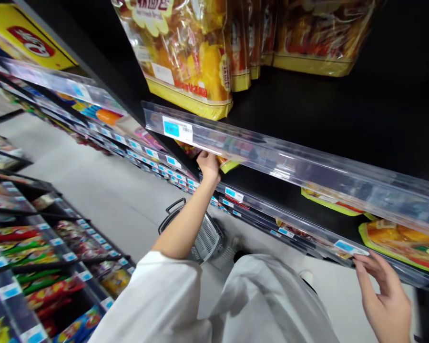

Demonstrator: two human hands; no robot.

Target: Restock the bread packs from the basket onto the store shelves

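Note:
My left hand (209,164) reaches under the upper shelf lip to the left end of the lower shelf. Its fingers are curled at a shiny food bag (229,166) with a yellow-green bottom edge; the fingertips are partly hidden. At the lower right, my right hand (386,295) has thumb and fingers closed on the front strip of the lower shelf, at a blue-and-white price tag (351,247). Close beside it lies another food bag (402,238) with orange contents and a yellow-green rim.
Large bread bags (186,57) stand on the upper black shelf, behind a clear plastic lip (279,159). A grey shopping basket (205,238) is on the floor below my left arm. Across the aisle, a rack (39,267) holds colourful snack packets. A yellow box (25,40) sits further along.

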